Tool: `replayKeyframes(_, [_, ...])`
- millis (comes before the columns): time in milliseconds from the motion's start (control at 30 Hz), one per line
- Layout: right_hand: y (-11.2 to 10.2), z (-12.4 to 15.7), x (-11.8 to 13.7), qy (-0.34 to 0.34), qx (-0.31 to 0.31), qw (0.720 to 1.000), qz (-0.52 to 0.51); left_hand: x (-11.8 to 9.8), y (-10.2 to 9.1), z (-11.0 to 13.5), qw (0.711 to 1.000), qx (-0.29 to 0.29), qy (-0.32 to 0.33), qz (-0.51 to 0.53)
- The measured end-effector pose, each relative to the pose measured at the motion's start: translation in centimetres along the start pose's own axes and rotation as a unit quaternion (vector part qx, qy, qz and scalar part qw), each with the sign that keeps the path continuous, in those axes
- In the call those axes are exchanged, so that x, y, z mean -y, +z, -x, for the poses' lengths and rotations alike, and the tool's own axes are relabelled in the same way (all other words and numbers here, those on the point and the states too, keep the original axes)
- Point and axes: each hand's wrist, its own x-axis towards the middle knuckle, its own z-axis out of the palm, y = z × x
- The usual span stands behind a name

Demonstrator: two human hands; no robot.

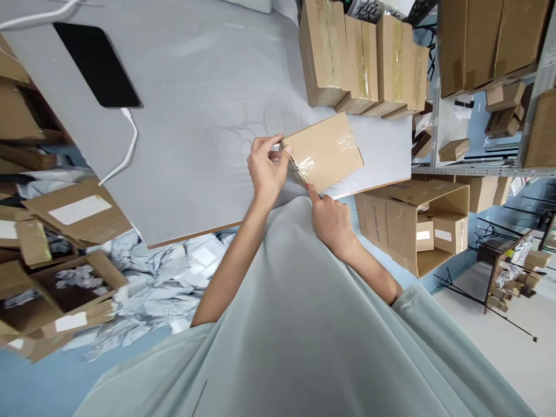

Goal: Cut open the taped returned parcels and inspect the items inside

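A small brown cardboard box (324, 153) with clear tape across its ends lies on the grey-topped table, close to its front edge. My left hand (267, 168) grips the box's near left corner, thumb on top and fingers at the far side. At the box's lower left edge, my right hand (332, 220) has its index finger stretched along the taped edge while the other fingers curl in. A speck of red and something dark show by that fingertip; what the hand holds is too small to name.
A black phone (98, 66) with a white cable lies on the table (182, 145). Several taped boxes (325, 52) stand at the back right. An open carton (391, 226) holding smaller boxes sits right of the table. Opened boxes (73, 289) and crumpled grey packaging (160, 289) fill the lower left.
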Motion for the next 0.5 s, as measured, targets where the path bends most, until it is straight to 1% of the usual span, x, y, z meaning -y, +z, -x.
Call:
replayKeyframes(100, [0.3, 0.0, -0.3, -0.013, 0.0, 1.0, -0.005, 0.0, -0.2, -0.2, 1.0, -0.003, 0.001, -0.003])
replayKeyframes(200, [0.4, 1.6, -1.3, -0.013, 0.006, 1.0, -0.026, 0.0, -0.4, -0.2, 1.0, -0.003, -0.001, 0.003])
replayKeyframes(267, [0.4, 2.7, -2.5, -0.005, -0.008, 0.999, -0.052, 0.1, -0.6, -0.2, 1.0, 0.002, -0.004, 0.012])
replayKeyframes(333, [0.5, 3.1, -4.4, 0.021, -0.051, 0.995, -0.088, 0.3, -0.8, -0.1, 1.0, 0.01, -0.008, 0.02])
replayKeyframes(367, [0.6, 2.7, -5.6, 0.04, -0.081, 0.99, -0.108, 0.4, -0.9, -0.1, 1.0, 0.011, -0.01, 0.023])
replayKeyframes(433, [1.2, 1.0, -8.2, 0.081, -0.151, 0.975, -0.143, 0.6, -1.1, 0.0, 0.999, 0.005, -0.013, 0.029])
replayKeyframes(500, [2.1, -1.9, -11.1, 0.106, -0.222, 0.953, -0.177, 0.7, -1.1, 0.1, 0.999, -0.006, -0.022, 0.034])
